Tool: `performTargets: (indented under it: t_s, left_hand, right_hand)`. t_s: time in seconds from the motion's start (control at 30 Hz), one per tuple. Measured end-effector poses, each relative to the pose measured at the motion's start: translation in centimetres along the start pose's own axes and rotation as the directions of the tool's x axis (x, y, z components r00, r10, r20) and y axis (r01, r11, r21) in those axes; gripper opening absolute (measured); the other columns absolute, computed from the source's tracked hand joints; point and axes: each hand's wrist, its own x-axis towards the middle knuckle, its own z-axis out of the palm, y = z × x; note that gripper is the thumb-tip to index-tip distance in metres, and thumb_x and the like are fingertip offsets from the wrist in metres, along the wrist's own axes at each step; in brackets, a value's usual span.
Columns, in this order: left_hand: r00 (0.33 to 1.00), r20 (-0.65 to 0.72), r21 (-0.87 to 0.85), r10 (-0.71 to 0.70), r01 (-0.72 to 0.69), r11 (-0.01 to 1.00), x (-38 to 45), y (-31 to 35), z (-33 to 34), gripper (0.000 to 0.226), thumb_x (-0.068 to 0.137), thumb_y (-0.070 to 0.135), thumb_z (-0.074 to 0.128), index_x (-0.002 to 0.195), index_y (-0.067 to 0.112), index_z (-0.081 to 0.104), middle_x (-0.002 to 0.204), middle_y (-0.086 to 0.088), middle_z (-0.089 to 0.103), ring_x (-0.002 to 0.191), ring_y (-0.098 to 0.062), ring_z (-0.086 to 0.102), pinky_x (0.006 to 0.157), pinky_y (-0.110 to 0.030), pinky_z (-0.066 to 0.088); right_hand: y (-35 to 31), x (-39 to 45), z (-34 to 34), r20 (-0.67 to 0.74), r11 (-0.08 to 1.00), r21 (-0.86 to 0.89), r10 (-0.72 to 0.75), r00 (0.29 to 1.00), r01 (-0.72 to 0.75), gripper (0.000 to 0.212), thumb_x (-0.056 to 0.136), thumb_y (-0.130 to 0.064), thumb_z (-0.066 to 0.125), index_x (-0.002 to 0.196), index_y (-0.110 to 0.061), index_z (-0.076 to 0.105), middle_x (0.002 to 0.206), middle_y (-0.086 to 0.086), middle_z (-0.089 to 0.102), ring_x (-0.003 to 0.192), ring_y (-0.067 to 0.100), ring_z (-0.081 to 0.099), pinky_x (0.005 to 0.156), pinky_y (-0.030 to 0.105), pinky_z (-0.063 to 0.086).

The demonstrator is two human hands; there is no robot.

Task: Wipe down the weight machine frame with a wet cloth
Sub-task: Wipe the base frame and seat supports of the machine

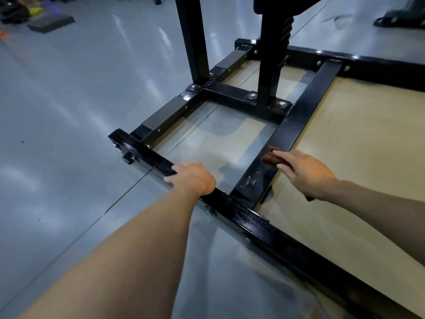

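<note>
Down on the shiny grey floor sits the glossy black steel machine frame. Left hand grips the near crossbar. Right hand, fingers pretty much flat, presses a dark brown cloth onto the long rail, smeary streaks just beside it.

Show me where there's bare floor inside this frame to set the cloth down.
Bare floor lies between the near bar, the cross bar and the inner rail. Tan flooring right of that rail is open too. Crowded: the right hand presses the cloth on the rail.
</note>
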Motion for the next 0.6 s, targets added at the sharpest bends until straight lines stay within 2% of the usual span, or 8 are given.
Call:
performTargets:
  t_s: [0.03, 0.1, 0.17, 0.23, 0.3, 0.43, 0.53, 0.6]
  left_hand:
    - [0.994, 0.033, -0.212, -0.107, 0.111, 0.971, 0.5, 0.7, 1.2, 0.073, 0.103, 0.04, 0.038, 0.164, 0.02, 0.002, 0.169, -0.02, -0.006, 0.154, -0.047, 0.0, 0.119, -0.067, 0.018]
    - [0.956, 0.127, -0.561, -0.264, 0.289, 0.776, 1.2, 2.0, 3.9, 0.087, 0.102, 0.044, 0.04, 0.161, 0.017, -0.017, 0.166, -0.017, -0.026, 0.154, -0.047, -0.01, 0.12, -0.063, 0.012]
    - [0.929, 0.114, -0.714, -0.352, 0.323, 0.621, 1.9, 3.3, 7.1, 0.091, 0.1, 0.042, 0.041, 0.161, 0.016, -0.021, 0.165, -0.01, -0.033, 0.153, -0.048, 0.001, 0.12, -0.06, 0.02]
    - [0.909, -0.007, -0.785, -0.417, 0.254, 0.565, 2.3, 4.3, 9.4, 0.091, 0.1, 0.039, 0.044, 0.161, 0.017, -0.02, 0.166, -0.006, -0.032, 0.143, -0.049, 0.027, 0.111, -0.056, 0.037]
    - [0.864, -0.113, -0.824, -0.49, 0.194, 0.533, 2.2, 4.8, 10.3, 0.087, 0.099, 0.034, 0.047, 0.163, 0.019, -0.01, 0.17, -0.004, -0.021, 0.131, -0.044, 0.042, 0.098, -0.051, 0.043]
    - [0.831, -0.132, -0.839, -0.541, 0.197, 0.507, 2.3, 5.7, 10.9, 0.083, 0.098, 0.03, 0.046, 0.164, 0.019, -0.002, 0.171, -0.003, -0.011, 0.127, -0.041, 0.044, 0.087, -0.051, 0.044]
    - [0.82, -0.155, -0.826, -0.552, 0.199, 0.527, 2.6, 5.8, 10.7, 0.082, 0.098, 0.031, 0.045, 0.164, 0.02, -0.002, 0.171, -0.005, -0.009, 0.122, -0.041, 0.046, 0.085, -0.05, 0.044]
    - [0.806, -0.134, -0.838, -0.576, 0.218, 0.501, 2.8, 5.9, 10.9, 0.082, 0.098, 0.03, 0.044, 0.164, 0.02, -0.002, 0.171, -0.007, -0.006, 0.118, -0.042, 0.048, 0.087, -0.051, 0.045]
  right_hand:
    - [0.2, 0.3, 0.5, -0.022, 1.0, 0.004, 0.006, 1.0, -0.006, 0.05, 0.109, -0.046, 0.037, 0.157, -0.035, 0.037, 0.139, 0.0, 0.053, 0.112, 0.026, 0.058, 0.091, 0.041, 0.05]
    - [0.5, 1.0, 1.1, -0.079, 1.0, 0.019, 0.015, 0.997, -0.013, 0.05, 0.108, -0.046, 0.04, 0.156, -0.034, 0.04, 0.137, 0.002, 0.053, 0.109, 0.026, 0.058, 0.088, 0.039, 0.049]
    - [1.1, 1.7, 1.7, -0.148, 0.998, 0.059, 0.046, 0.988, -0.037, 0.049, 0.108, -0.045, 0.043, 0.156, -0.032, 0.044, 0.139, 0.003, 0.05, 0.111, 0.026, 0.057, 0.089, 0.037, 0.048]
    - [1.7, 2.1, 2.7, -0.184, 0.995, 0.08, 0.074, 0.98, -0.061, 0.049, 0.108, -0.043, 0.045, 0.155, -0.028, 0.046, 0.145, 0.003, 0.043, 0.115, 0.028, 0.057, 0.092, 0.036, 0.046]
    - [1.5, 2.0, 4.3, -0.155, 0.997, 0.041, 0.064, 0.986, -0.059, 0.05, 0.108, -0.042, 0.043, 0.155, -0.024, 0.046, 0.15, 0.001, 0.035, 0.116, 0.031, 0.057, 0.094, 0.037, 0.048]
    - [1.6, 1.4, 7.2, -0.17, 1.0, -0.022, 0.007, 0.985, -0.011, 0.056, 0.108, -0.046, 0.035, 0.156, -0.019, 0.044, 0.152, 0.004, 0.031, 0.119, 0.035, 0.053, 0.088, 0.048, 0.057]
    - [1.3, 1.2, 7.7, -0.176, 0.991, -0.03, -0.136, 0.975, 0.132, 0.059, 0.106, -0.048, 0.032, 0.154, -0.017, 0.047, 0.151, 0.007, 0.035, 0.119, 0.038, 0.055, 0.086, 0.049, 0.059]
    - [1.1, 0.8, 7.6, -0.144, 0.966, -0.043, -0.26, 0.955, 0.256, 0.058, 0.106, -0.048, 0.033, 0.151, -0.016, 0.051, 0.148, 0.009, 0.037, 0.116, 0.037, 0.059, 0.08, 0.045, 0.059]
